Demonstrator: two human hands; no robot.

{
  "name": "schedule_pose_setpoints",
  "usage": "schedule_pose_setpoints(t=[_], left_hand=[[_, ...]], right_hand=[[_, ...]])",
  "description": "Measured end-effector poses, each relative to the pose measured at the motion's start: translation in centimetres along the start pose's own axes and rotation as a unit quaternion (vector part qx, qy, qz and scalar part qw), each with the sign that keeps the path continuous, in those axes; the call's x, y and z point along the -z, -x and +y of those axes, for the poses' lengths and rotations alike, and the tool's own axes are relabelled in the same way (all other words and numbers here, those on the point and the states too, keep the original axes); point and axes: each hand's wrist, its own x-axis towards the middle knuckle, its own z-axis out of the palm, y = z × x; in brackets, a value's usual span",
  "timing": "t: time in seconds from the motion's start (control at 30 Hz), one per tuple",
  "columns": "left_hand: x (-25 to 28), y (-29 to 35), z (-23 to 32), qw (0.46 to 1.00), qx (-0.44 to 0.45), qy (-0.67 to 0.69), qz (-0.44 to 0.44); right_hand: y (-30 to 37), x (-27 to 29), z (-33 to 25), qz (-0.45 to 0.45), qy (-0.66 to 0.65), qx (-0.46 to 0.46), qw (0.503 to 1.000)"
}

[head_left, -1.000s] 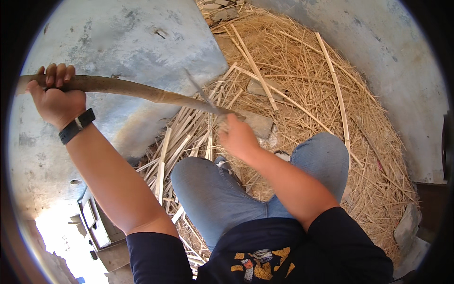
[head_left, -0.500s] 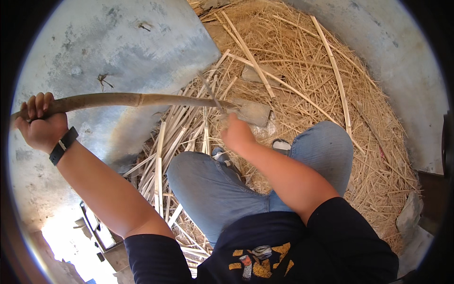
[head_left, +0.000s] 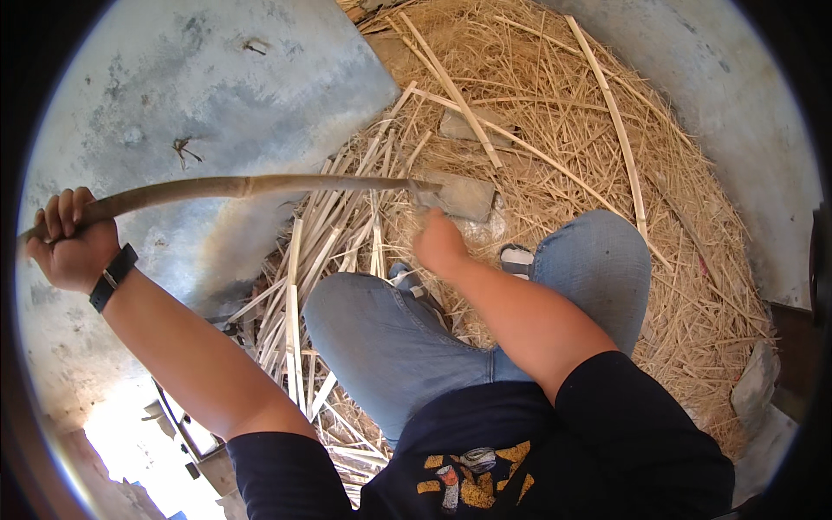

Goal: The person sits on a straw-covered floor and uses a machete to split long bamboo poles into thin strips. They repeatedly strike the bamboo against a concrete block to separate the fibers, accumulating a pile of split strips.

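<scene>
A long, slightly curved bamboo pole (head_left: pixel 299 183) spans from the far left to a flat stone block (head_left: pixel 468 198) in front of my knees. My left hand (head_left: pixel 78 243) is wrapped around its raised left end. The pole's other end rests on or just above the stone; I cannot tell which. My right hand (head_left: pixel 440 243) is closed just below that end. It grips a thin-bladed tool, probably a knife, plainest in the earlier head frame; the blade hardly shows now.
Bamboo strips (head_left: pixel 325 234) lie piled left of my knees. Shavings (head_left: pixel 555 130) and a few long strips (head_left: pixel 611 113) cover the floor ahead and to the right. A grey slab or wall (head_left: pixel 251 78) stands at upper left, and a curved wall (head_left: pixel 737 113) at right.
The blade that stood up across the pole from my right hand has swung down out of clear sight. My right hand moved slightly right; my left hand and its pole end dropped a little.
</scene>
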Motion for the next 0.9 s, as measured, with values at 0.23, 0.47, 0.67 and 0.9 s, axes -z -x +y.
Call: schedule_pose_setpoints(t=[0.23,0.47,0.67,0.9], left_hand=[[0.7,-0.6,0.8,0.999,0.013,0.017,-0.024],[0.9,0.8,0.5,1.0,0.009,0.022,0.01],[2.8,1.0,2.1,1.0,-0.008,0.014,-0.006],[0.6,2.3,0.7,0.998,-0.025,-0.01,0.054]], right_hand=[[0.6,-0.3,-2.1,-0.026,-0.022,0.131,0.991],[-1.1,-1.4,3.0,0.03,0.042,-0.109,0.993],[3.0,1.8,-6.0,-0.086,0.0,0.117,0.989],[-1.4,-2.1,2.8,-0.014,-0.036,-0.075,0.996]])
